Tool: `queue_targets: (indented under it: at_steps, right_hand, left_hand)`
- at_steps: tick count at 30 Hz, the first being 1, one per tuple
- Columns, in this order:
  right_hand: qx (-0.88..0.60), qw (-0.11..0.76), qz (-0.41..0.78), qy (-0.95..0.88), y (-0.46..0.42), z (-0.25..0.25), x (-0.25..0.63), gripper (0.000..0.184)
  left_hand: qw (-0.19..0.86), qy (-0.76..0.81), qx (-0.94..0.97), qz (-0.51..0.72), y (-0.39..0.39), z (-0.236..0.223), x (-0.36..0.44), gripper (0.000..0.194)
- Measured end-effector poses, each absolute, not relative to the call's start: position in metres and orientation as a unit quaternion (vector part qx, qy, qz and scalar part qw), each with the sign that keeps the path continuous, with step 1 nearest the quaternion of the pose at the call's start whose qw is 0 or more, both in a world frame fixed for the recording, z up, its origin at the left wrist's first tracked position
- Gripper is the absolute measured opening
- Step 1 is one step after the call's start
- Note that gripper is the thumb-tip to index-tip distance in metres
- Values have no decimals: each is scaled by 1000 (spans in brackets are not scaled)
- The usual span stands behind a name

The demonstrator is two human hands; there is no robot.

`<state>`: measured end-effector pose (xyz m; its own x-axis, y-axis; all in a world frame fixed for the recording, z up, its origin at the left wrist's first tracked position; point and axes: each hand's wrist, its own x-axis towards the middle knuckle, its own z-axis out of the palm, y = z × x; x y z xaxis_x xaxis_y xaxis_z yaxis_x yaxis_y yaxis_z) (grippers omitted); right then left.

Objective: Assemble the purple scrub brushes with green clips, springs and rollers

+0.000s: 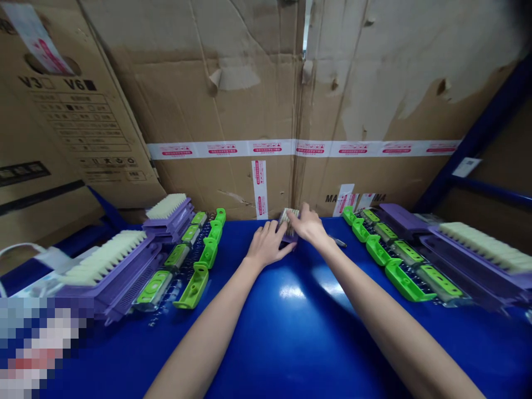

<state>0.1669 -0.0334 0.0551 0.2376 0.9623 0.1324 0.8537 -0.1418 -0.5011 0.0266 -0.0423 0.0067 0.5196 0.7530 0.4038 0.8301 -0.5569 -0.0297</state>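
At the far edge of the blue table, a small purple part with a cream ridged top (290, 218) lies between my two hands, partly covered by them. My left hand (267, 244) grips its left side, the fingers along the top and the thumb stretched towards its near edge. From the right, my right hand (308, 224) has its bent fingers on the ridged top and right side. Just right of that hand lies a dark pen-like object (338, 241).
Purple parts with cream ridged tops (106, 257) stand at left, and similar ones (486, 246) at right. Beside both groups run rows of bright green clips (193, 285) and clear-and-green pieces (153, 287). Cardboard (233, 183) walls the back; a blue frame post (465, 144) rises at right.
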Motion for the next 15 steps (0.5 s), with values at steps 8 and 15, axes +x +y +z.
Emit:
queue_targets:
  at_steps: [8, 15]
  right_hand:
    - [-779, 220, -62, -583, -43, 42, 235, 42]
    - [-749, 153, -139, -629, -48, 14, 256, 36]
  left_hand:
    - [76, -501, -839, -199, -36, 1, 24, 55]
    - [85, -560, -792, -228, -33, -3, 22, 56]
